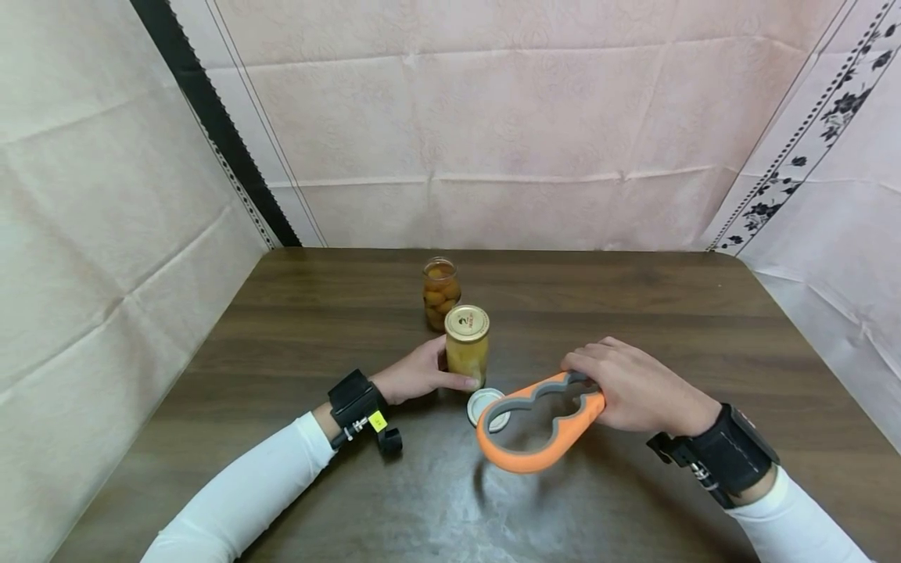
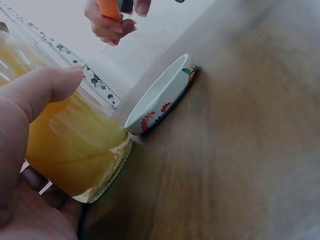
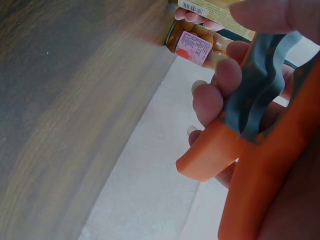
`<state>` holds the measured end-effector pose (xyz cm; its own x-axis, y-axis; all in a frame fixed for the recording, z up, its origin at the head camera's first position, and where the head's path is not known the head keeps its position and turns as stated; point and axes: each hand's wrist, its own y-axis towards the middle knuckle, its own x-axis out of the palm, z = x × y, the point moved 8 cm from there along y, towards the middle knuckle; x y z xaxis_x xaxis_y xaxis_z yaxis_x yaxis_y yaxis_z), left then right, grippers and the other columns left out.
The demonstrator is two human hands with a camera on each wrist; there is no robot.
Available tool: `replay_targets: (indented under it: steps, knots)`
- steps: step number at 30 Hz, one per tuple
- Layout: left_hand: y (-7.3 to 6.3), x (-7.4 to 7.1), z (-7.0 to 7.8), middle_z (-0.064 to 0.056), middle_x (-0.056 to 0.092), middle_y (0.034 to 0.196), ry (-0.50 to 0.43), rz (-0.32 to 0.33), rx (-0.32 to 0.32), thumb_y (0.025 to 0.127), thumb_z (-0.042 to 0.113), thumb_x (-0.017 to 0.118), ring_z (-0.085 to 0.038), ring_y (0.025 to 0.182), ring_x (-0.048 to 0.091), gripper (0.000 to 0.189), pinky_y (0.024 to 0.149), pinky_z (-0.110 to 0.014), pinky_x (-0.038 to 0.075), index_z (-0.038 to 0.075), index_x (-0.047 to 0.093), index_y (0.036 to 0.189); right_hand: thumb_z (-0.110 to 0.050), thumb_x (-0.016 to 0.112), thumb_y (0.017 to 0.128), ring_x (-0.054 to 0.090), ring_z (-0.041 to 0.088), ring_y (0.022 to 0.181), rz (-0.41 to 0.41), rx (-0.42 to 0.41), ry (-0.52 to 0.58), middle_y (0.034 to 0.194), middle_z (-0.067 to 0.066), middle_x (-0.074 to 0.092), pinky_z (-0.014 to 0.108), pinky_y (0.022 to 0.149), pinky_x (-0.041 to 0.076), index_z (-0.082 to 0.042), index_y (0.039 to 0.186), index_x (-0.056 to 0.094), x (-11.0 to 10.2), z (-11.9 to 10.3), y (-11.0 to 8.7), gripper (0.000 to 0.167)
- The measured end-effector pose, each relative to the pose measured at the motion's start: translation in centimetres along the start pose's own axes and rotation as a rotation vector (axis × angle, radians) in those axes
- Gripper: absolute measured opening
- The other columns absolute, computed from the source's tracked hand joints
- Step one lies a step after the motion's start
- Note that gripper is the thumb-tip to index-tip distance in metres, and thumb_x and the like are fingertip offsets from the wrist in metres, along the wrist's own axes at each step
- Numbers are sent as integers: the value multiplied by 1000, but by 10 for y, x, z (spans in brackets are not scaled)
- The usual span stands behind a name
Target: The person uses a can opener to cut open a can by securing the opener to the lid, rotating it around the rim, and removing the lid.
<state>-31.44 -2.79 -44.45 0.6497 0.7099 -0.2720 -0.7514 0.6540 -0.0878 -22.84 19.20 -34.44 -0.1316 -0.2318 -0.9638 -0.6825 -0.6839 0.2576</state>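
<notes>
My left hand (image 1: 425, 371) grips a glass jar (image 1: 468, 356) of yellow contents, its gold lid (image 1: 468, 322) on top; fingers and thumb curl around the glass in the left wrist view. To the right, my right hand (image 1: 637, 385) holds an orange jar opener (image 1: 524, 461) with grey wavy inner edges, fingers wrapped on its handles. The opener's loop hangs above the table, partly over a loose white lid (image 1: 486, 403). In the left wrist view that lid (image 2: 160, 95) lies with its pale inside up, close to the jar's base.
Behind the gripped jar stands a lidless glass jar (image 1: 441, 295) of brownish-orange round fruit; the right wrist view shows its pink label (image 3: 193, 48). All stand on a brown wooden table (image 1: 338, 313). Pale cloth (image 1: 521, 133) hangs behind the table and at both sides.
</notes>
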Motion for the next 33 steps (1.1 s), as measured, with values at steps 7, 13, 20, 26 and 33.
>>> replay_targets:
  steps: [7, 13, 20, 26, 33]
  knots:
    - [-5, 5, 0, -5, 58, 142, -16, -14, 4, 87, 20, 82, -20, 130, 55, 71, 112, -42, 45, 20, 44, 148, -18, 84, 71, 48, 2, 77, 0, -1, -2, 80, -13, 59, 30, 78, 43, -23, 96, 63, -2, -1, 0, 32]
    - [-9, 11, 2, -7, 59, 140, -18, -38, 22, 88, 19, 81, -20, 127, 57, 70, 109, -40, 47, 17, 44, 148, -19, 84, 71, 46, 1, 75, 16, -6, -3, 79, -14, 57, 29, 77, 44, -24, 94, 62, -6, -2, 0, 32]
    - [-12, 20, 4, -4, 61, 137, -10, -57, 23, 87, 19, 82, -17, 125, 58, 68, 108, -37, 48, 19, 48, 145, -18, 83, 72, 45, 1, 75, 19, -18, -7, 78, -15, 55, 29, 77, 43, -23, 94, 62, -9, -5, 1, 31]
    - [-14, 28, 7, -6, 61, 139, 12, -80, 30, 88, 17, 80, -18, 126, 58, 64, 107, -37, 48, 17, 48, 144, -12, 81, 69, 46, 0, 75, 55, -39, 1, 78, -17, 52, 29, 78, 43, -24, 94, 62, -15, -11, 2, 33]
    - [-15, 31, 7, -4, 58, 143, 22, -93, 29, 89, 16, 79, -19, 131, 55, 67, 109, -39, 47, 19, 45, 147, -18, 84, 70, 49, 0, 78, 77, -55, 33, 83, -17, 56, 30, 83, 44, -25, 98, 63, -22, -16, 5, 36]
